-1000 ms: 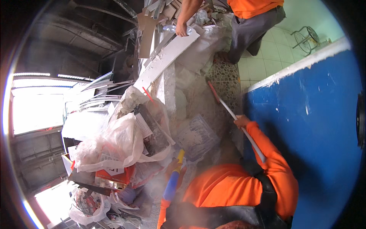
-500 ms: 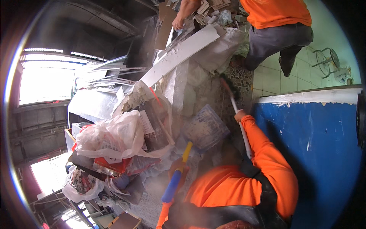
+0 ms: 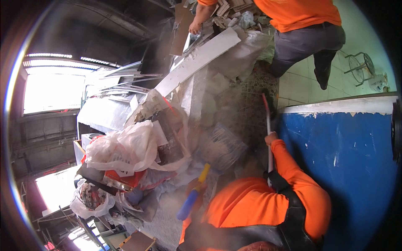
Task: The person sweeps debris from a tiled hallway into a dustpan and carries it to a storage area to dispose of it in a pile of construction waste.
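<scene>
My left hand (image 3: 196, 186) is closed round the blue and yellow handle of a dustpan (image 3: 221, 147). Its dusty, bluish see-through pan rests low by the debris. With my right hand (image 3: 271, 138) I grip the pale stick of a broom (image 3: 270, 159), which has a red part near its far end. The dark bristles are hard to make out against the pebbled floor (image 3: 257, 90), to the right of the pan and apart from it. Airborne dust blurs the space around the pan.
A blue panel (image 3: 335, 159) with a white top edge borders the right. A co-worker in orange (image 3: 299, 14) bends over rubble at the back. One long white board (image 3: 201, 62) slants across the pile. White plastic bags (image 3: 125, 146) lie left; a round stool (image 3: 361, 67) stands far right.
My right hand and the broom have moved right and nearer to me, with the stick now more upright in view. The dustpan has shifted slightly nearer. The co-worker's foot has moved a little.
</scene>
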`<state>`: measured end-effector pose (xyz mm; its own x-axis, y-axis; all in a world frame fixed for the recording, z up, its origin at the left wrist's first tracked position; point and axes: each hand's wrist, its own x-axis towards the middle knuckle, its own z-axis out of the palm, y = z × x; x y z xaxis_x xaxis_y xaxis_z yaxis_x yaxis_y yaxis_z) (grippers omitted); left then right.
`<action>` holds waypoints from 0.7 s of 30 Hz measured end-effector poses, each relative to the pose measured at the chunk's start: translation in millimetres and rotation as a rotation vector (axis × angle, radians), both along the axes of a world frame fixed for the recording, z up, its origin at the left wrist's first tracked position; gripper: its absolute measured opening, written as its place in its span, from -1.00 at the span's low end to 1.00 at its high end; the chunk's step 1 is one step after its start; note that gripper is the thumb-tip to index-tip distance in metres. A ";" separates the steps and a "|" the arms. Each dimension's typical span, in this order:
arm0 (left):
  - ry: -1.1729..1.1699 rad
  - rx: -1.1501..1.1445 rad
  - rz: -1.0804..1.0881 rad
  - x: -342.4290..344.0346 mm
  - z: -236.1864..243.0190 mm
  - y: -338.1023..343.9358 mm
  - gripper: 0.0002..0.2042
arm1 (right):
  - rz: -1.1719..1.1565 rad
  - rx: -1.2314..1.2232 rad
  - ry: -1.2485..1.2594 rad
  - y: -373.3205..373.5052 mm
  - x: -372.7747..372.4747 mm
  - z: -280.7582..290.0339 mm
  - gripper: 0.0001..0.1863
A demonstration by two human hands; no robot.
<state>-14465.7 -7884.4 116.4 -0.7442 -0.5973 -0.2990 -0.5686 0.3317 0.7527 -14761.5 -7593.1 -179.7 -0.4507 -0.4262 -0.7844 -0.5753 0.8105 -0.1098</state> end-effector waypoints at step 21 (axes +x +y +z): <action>-0.067 0.009 0.108 -12.6 -2.3 -22.8 -0.75 | -1.202 -0.414 -0.081 30.3 2.7 42.7 -0.48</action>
<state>-14478.2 -7907.1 114.1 -0.6543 -0.6695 -0.3516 -0.6494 0.2592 0.7149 -14758.8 -7562.9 -137.0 -0.6787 -0.0030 -0.7344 0.5147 0.7114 -0.4786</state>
